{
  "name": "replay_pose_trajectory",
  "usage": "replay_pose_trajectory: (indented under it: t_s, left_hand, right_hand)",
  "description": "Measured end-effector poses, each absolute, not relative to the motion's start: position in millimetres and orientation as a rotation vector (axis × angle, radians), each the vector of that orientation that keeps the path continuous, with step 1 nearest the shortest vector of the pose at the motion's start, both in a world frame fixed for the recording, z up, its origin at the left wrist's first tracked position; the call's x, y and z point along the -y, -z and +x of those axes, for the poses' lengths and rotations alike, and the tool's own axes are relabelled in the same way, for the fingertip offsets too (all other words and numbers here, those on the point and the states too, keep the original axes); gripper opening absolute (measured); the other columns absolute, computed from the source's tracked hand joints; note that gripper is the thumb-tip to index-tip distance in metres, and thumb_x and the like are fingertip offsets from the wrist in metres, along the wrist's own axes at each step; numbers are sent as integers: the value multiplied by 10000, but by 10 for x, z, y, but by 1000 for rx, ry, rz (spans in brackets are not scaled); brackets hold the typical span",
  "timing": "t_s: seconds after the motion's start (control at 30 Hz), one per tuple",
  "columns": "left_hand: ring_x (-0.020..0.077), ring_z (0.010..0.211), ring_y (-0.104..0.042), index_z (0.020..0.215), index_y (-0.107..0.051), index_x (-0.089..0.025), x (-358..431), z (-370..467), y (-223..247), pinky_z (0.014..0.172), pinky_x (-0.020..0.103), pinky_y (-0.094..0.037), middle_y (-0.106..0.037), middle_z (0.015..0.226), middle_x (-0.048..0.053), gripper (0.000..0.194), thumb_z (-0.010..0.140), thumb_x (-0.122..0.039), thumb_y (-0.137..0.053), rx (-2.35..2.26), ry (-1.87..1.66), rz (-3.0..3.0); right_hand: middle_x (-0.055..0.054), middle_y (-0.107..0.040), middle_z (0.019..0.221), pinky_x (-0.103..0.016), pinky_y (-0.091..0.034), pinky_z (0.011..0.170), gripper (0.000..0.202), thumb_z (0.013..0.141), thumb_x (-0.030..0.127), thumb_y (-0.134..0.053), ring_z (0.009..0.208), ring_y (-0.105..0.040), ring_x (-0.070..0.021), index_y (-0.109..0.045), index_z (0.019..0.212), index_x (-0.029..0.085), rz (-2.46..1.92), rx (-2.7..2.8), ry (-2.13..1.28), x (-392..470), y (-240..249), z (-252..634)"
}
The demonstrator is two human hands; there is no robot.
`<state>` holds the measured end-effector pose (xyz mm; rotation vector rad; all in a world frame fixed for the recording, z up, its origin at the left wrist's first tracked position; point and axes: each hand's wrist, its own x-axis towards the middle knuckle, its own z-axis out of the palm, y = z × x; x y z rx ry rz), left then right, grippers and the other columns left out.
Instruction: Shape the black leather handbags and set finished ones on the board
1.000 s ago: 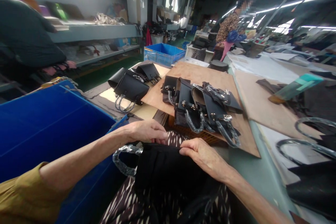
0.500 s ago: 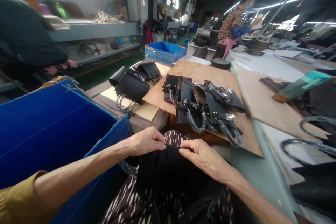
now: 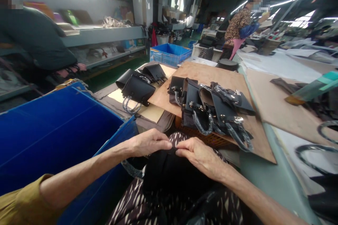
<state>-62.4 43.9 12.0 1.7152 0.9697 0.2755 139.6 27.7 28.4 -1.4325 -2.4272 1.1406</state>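
A black handbag (image 3: 174, 175) lies across my lap, with a plastic-wrapped handle (image 3: 132, 169) sticking out on its left. Its far edge is pinched by my left hand (image 3: 153, 142), fingers closed on the dark material. Close beside it, my right hand (image 3: 194, 151) also pinches that edge between thumb and forefinger. Only a small gap separates the two sets of fingertips. The near part of the bag is dark, and its details are hard to make out.
Several black handbags (image 3: 194, 95) with wrapped handles rest on a brown board (image 3: 224, 72) ahead. More black bags (image 3: 138, 88) lie left of it. A large blue bin (image 3: 52, 119) stands at my left. People (image 3: 237, 24) work farther off.
My hands have come closer together along the bag's edge. The whole view has shifted slightly, so the surroundings appear farther right.
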Motion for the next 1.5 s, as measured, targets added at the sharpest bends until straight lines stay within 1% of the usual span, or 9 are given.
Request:
replay_pose_trajectory:
  t_s: [0.07, 0.17, 0.37, 0.57, 0.83, 1.03, 1.2, 1.4, 1.5]
  left_hand:
    - [140, 726, -512, 932, -640, -138, -456, -745, -145, 650, 213, -383, -598, 799, 14, 437, 831, -496, -412, -942, -318, 1691]
    - [143, 715, -525, 926, -641, -129, -432, -849, -173, 648, 219, -396, -606, 787, 23, 469, 830, -518, -397, -1024, -359, 1671]
    - [111, 672, -504, 797, -676, -156, -301, -716, -133, 580, 184, -353, -593, 731, -23, 222, 730, -335, -561, -1166, -367, 1703]
    - [78, 509, -376, 716, -662, -116, -326, -668, 12, 456, 196, -257, -485, 565, -39, 204, 682, -296, -572, -1136, -365, 1619]
    - [75, 526, -395, 710, -653, -115, -311, -643, -48, 473, 183, -273, -483, 562, -42, 166, 696, -237, -541, -1099, -391, 1708]
    - [95, 606, -493, 712, -647, -129, -203, -631, -82, 560, 177, -345, -567, 639, -27, 149, 724, -221, -530, -1158, -466, 1791]
    - [107, 671, -524, 737, -655, -127, -174, -678, -71, 622, 178, -366, -591, 699, -12, 162, 757, -239, -541, -1080, -466, 1791]
    - [102, 684, -503, 750, -664, -137, -225, -717, -26, 634, 171, -372, -558, 717, -16, 173, 751, -290, -585, -961, -482, 1686]
    - [124, 777, -513, 744, -661, -138, -225, -721, 54, 706, 186, -386, -567, 830, 7, 202, 735, -333, -614, -856, -587, 1621]
  right_hand:
    - [63, -342, 506, -213, -230, 521, 308, 802, 260, -455, 519, -357, -73, -358, 526, 163, -1465, 2418, -1153, -279, -271, 1412]
    - [62, -328, 509, -217, -226, 513, 325, 811, 273, -451, 515, -349, -72, -334, 528, 164, -1474, 2430, -1157, -272, -269, 1416]
    - [59, -326, 509, -225, -227, 518, 329, 816, 284, -449, 514, -349, -77, -341, 528, 165, -1507, 2451, -1142, -251, -305, 1362]
    - [57, -313, 495, -236, -221, 526, 340, 797, 261, -473, 510, -321, -82, -326, 507, 162, -1495, 2455, -1137, -218, -320, 1365]
    - [65, -287, 501, -223, -209, 495, 298, 776, 261, -485, 500, -309, -75, -366, 522, 164, -1438, 2455, -1250, -274, -266, 1419]
    - [30, -513, 611, -222, -276, 573, 231, 794, 318, -498, 639, -451, -126, -590, 639, 174, -1419, 2546, -1111, -276, -316, 1421]
    - [19, -540, 630, -219, -291, 603, 255, 836, 335, -479, 706, -483, -141, -607, 670, 190, -1285, 2681, -1043, -265, -324, 1458]
    - [31, -577, 695, -219, -314, 641, 145, 792, 268, -516, 747, -497, -145, -625, 718, 208, -1347, 2659, -1162, -234, -240, 1681]
    - [27, -603, 761, -229, -324, 677, 132, 778, 282, -524, 811, -500, -165, -640, 765, 219, -1440, 2608, -1176, -198, -269, 1735]
